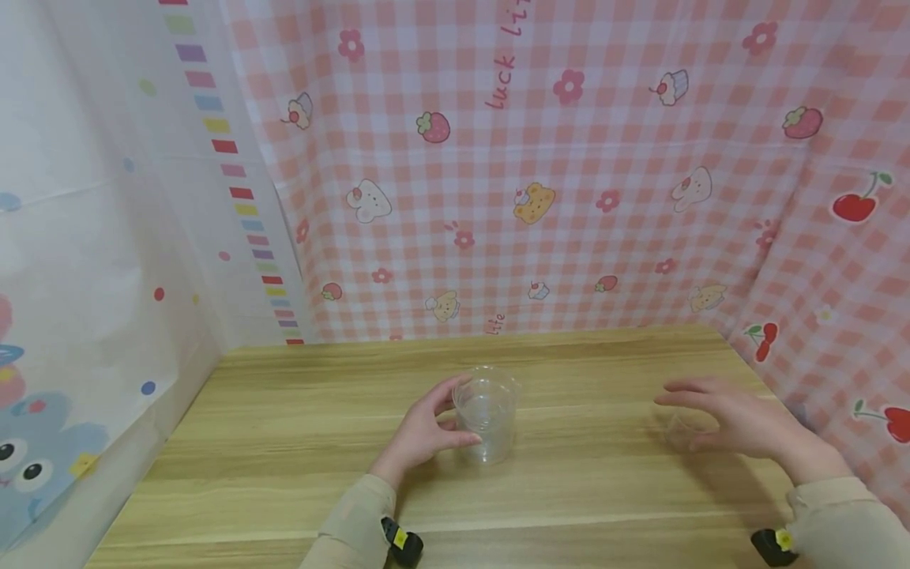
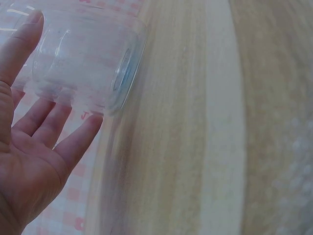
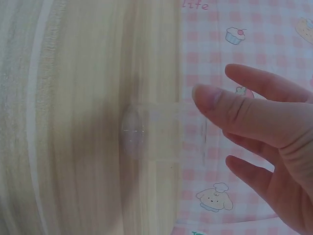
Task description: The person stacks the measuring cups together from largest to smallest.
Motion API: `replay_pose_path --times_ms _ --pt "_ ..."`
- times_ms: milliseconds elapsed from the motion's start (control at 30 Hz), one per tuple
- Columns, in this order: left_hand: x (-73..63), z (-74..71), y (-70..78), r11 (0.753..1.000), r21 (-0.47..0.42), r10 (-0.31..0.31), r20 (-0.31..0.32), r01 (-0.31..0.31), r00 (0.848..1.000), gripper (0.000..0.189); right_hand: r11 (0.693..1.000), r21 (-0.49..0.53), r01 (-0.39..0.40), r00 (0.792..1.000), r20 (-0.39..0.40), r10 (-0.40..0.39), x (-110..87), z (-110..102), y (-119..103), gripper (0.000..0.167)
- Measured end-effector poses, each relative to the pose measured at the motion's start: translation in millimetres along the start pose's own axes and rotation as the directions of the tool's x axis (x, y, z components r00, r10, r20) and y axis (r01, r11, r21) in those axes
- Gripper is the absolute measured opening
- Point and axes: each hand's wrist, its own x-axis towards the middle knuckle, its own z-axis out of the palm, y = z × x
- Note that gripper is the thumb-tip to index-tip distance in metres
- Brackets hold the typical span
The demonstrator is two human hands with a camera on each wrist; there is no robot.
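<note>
A large clear plastic cup (image 1: 490, 419) stands upright near the middle of the wooden table, and my left hand (image 1: 423, 435) holds it from the left side. Seen from the left wrist, the thumb lies across one side of the cup (image 2: 88, 58) while the fingers of the left hand (image 2: 39, 152) curve along the other. Farther right, a smaller clear cup (image 3: 133, 134) rests on the tabletop. My right hand (image 1: 739, 423) is beside its rim, thumb and fingers spread apart. No firm contact shows between the right hand (image 3: 274, 132) and that cup.
The wooden table (image 1: 320, 411) runs back to a pink checked cloth (image 1: 455, 182) with printed figures. Another checked cloth (image 1: 853, 300) borders the right side, and a white printed sheet (image 1: 142, 237) hangs at the left. Both sleeves carry small black wrist devices.
</note>
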Motion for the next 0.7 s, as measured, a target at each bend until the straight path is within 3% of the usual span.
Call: replay_pose_path --times_ms 333,700 --pt "-0.5 0.4 -0.4 1.0 0.002 0.002 -0.002 -0.002 1.0 0.089 0.999 0.008 0.042 0.997 0.069 -0.043 -1.0 4.1 2.7 0.065" --pt "-0.9 0.1 0.0 1.0 -0.005 0.003 -0.003 -0.003 1.0 0.089 1.0 0.014 -0.007 0.993 0.115 0.006 -2.7 3.9 -1.9 0.063"
